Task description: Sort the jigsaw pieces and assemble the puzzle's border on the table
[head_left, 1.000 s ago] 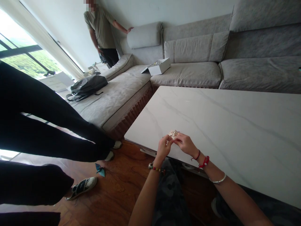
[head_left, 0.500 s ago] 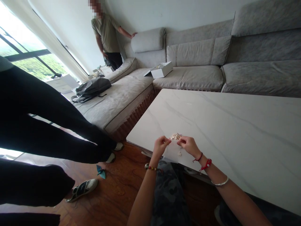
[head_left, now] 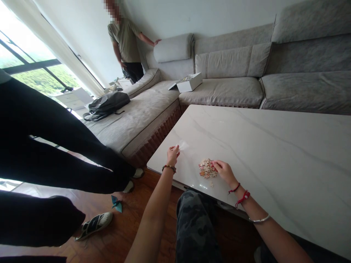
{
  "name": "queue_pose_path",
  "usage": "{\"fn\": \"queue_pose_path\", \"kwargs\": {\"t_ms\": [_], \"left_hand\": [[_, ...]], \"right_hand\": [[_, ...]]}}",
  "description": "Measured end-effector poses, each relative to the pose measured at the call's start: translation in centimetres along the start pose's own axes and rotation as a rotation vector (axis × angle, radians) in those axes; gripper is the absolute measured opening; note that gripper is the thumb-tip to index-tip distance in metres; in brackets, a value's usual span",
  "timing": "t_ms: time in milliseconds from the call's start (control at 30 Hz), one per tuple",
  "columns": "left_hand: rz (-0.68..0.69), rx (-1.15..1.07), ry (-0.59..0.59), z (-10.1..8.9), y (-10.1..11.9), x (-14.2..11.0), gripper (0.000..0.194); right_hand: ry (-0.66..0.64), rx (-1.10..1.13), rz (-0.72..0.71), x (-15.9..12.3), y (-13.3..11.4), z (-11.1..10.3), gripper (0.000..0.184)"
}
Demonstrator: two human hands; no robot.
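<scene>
Since hands parted, left grip (head_left: 173,155) pinches clear plastic bag (head_left: 183,145); right grip (head_left: 223,171), half-open, touches jigsaw-piece pile (head_left: 207,168)

My right hand (head_left: 224,172) touches jigsaw pieces (head_left: 207,168) on the marble table (head_left: 274,153). My left hand (head_left: 173,155) pinches a clear plastic bag (head_left: 183,145) above the table.

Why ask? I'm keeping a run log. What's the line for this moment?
left hand: pinching clear plastic | right hand: touching jigsaw pieces | surface: white marble table
</scene>
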State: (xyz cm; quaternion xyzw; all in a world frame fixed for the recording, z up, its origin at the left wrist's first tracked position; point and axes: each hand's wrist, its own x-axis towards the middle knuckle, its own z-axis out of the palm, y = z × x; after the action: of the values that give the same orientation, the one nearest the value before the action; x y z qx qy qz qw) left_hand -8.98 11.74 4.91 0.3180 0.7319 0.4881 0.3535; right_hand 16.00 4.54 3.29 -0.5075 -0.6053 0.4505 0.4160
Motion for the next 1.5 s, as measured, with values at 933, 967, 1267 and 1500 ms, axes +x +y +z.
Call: {"fn": "queue_pose_path", "kwargs": {"t_ms": [933,967,1267,1500], "left_hand": [[0.580,0.687,-0.445,4.1,-5.7,-10.1,0.027],[0.583,0.683,-0.444,4.2,-5.7,-9.9,0.025],[0.652,0.775,-0.398,3.0,-6.4,-10.7,0.066],[0.667,1.068,-0.545,2.2,-7.1,-11.4,0.082]], "right_hand": [[-0.166,-0.629,-0.203,4.0,3.0,1.7,0.016],[-0.158,-0.621,-0.205,3.9,3.1,1.6,0.015],[-0.019,-0.608,-0.225,1.6,4.6,0.3,0.031],[-0.169,-0.844,-0.320,-1.1,5.3,2.1,0.063]]}}
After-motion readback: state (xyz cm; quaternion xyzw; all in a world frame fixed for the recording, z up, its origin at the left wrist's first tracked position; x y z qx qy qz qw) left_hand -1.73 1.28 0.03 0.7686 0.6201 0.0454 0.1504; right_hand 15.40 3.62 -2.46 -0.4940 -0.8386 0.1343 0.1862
